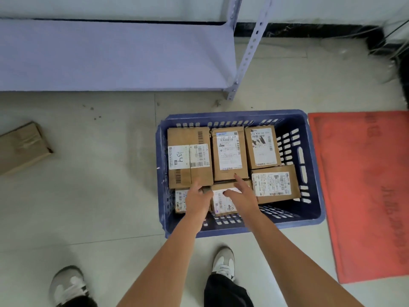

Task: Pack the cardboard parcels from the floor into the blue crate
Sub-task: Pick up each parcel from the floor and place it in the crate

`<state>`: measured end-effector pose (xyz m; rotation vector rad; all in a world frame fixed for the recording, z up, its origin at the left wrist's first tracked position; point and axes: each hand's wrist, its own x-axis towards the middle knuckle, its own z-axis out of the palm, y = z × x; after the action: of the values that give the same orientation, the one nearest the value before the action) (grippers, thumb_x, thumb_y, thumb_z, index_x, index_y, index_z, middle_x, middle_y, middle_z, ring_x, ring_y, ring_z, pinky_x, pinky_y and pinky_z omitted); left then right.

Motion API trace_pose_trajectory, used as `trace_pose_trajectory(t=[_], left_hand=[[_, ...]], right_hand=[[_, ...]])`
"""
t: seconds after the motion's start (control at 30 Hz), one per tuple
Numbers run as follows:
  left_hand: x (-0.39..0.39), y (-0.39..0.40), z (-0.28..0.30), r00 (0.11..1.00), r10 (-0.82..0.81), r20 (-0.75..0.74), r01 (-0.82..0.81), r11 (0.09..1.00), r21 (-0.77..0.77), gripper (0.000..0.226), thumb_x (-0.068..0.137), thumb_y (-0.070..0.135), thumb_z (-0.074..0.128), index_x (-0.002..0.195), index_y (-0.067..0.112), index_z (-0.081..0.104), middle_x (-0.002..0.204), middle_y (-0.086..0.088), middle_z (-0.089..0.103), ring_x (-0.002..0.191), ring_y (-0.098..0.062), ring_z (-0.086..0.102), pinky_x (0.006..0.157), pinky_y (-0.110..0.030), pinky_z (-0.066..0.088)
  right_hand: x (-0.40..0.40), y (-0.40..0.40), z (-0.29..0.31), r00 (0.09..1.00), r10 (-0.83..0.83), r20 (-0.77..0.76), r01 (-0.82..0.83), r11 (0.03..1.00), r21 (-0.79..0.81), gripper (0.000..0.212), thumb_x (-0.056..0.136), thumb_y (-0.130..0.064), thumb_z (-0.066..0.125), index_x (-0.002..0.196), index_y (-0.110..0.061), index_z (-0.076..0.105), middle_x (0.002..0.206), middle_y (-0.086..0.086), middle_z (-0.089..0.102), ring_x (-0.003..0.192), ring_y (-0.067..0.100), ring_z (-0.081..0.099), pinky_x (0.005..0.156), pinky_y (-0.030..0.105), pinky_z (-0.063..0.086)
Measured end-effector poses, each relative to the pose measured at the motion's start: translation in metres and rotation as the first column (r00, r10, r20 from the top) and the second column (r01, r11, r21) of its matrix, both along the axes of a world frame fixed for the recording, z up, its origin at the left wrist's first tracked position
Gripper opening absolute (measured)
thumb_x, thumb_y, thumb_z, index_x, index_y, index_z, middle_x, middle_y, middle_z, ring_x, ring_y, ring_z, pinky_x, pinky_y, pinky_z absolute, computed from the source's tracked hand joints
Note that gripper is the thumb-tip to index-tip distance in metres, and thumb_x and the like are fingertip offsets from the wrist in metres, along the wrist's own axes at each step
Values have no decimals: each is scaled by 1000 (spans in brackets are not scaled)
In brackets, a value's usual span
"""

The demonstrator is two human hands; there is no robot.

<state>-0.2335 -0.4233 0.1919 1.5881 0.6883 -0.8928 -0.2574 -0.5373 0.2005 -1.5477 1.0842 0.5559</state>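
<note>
Both my hands are down inside the blue crate point(311, 173), which sits on the pale floor at the centre of the frame, just right of middle. My left hand point(195, 199) rests over the gap between two parcels at the crate's near left; its fingers point down and away from the camera, so I cannot tell whether they grip anything. My right hand point(240, 194) lies flat on the small front parcel point(221, 203), fingers straight and spread, the forefinger reaching up onto the lower edge of the middle parcel point(229, 154).

Six cardboard parcels show in the crate, labels up. Across the far row: a large parcel point(189, 156) with "134" handwritten on its label at the left, the middle parcel, and a right-hand parcel point(262, 148) close to the slotted wall. Below that, a tilted parcel point(275, 185) leans at the right, touching the front parcel. A small parcel point(180, 201) lies half hidden under my left wrist in the near left corner.

One more parcel point(22, 147) lies on the floor at the left edge of the frame, well apart from the crate. A red mat point(365, 196) lies just beside the crate on the right. A grey metal shelf point(110, 56) fills the upper left. My two sneakers point(223, 262) stand at the bottom of the frame.
</note>
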Motion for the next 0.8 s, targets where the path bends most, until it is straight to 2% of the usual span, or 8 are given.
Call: trace_pose_trajectory(t=[0.1, 0.2, 0.27, 0.33, 0.43, 0.57, 0.7, 0.8], left_hand=[[24, 41, 37, 994, 12, 108, -4, 998, -66, 62, 86, 1, 55, 141, 23, 36, 141, -3, 48, 125, -18, 48, 101, -30, 43], [56, 106, 66, 986, 85, 145, -71, 992, -101, 65, 85, -1, 58, 142, 19, 35, 142, -6, 47, 123, -19, 49, 96, -30, 44], [74, 164, 83, 978, 128, 164, -111, 988, -110, 66, 84, 2, 59, 143, 21, 34, 146, -5, 41, 131, -20, 42, 95, -26, 38], [89, 230, 96, 966, 184, 181, -165, 980, -114, 66, 84, 8, 61, 143, 25, 36, 146, -4, 40, 132, -18, 41, 94, -24, 35], [103, 332, 107, 939, 274, 208, -261, 961, -85, 63, 84, 13, 63, 141, 26, 38, 143, -5, 44, 131, -20, 43, 95, -25, 32], [103, 457, 115, 911, 352, 213, -344, 936, -76, 63, 83, 11, 65, 140, 26, 40, 143, -5, 45, 132, -20, 41, 97, -26, 31], [88, 557, 112, 858, 467, 214, -464, 883, -66, 69, 79, 5, 68, 139, 26, 41, 143, -5, 45, 133, -21, 41, 96, -27, 32], [71, 616, 98, 804, 559, 204, -560, 826, -56, 68, 79, 3, 68, 138, 25, 42, 142, -6, 46, 131, -19, 42, 95, -26, 32]], right_hand=[[25, 45, 34, 997, -16, 73, 14, 1000, 27, 70, 82, -6, 58, 143, -29, 33, 146, 4, 40, 117, 18, 50, 88, 25, 38], [56, 107, 63, 991, 22, 130, -30, 998, 60, 73, 83, -6, 60, 145, -28, 30, 149, 4, 34, 133, 21, 38, 93, 27, 35], [77, 157, 80, 984, 57, 171, -74, 993, 93, 72, 85, -8, 59, 146, -27, 27, 152, 3, 31, 136, 23, 35, 95, 26, 38], [95, 211, 91, 970, 92, 223, -121, 986, 117, 73, 85, -14, 63, 146, -27, 26, 153, -1, 29, 136, 18, 34, 104, 31, 35], [114, 300, 104, 959, 118, 258, -157, 978, 137, 74, 83, -21, 66, 146, -30, 28, 150, -5, 33, 125, 5, 35, 103, 27, 32], [129, 418, 111, 952, 152, 267, -212, 954, 213, 75, 81, -21, 68, 144, -33, 30, 152, -3, 31, 138, 15, 31, 111, 36, 30], [132, 521, 106, 933, 252, 258, -317, 913, 256, 76, 80, -21, 68, 143, -37, 30, 149, 3, 36, 139, 13, 30, 112, 37, 30], [127, 585, 89, 910, 336, 242, -399, 869, 292, 76, 80, -21, 69, 144, -35, 29, 153, 0, 28, 139, 16, 30, 114, 42, 29]])
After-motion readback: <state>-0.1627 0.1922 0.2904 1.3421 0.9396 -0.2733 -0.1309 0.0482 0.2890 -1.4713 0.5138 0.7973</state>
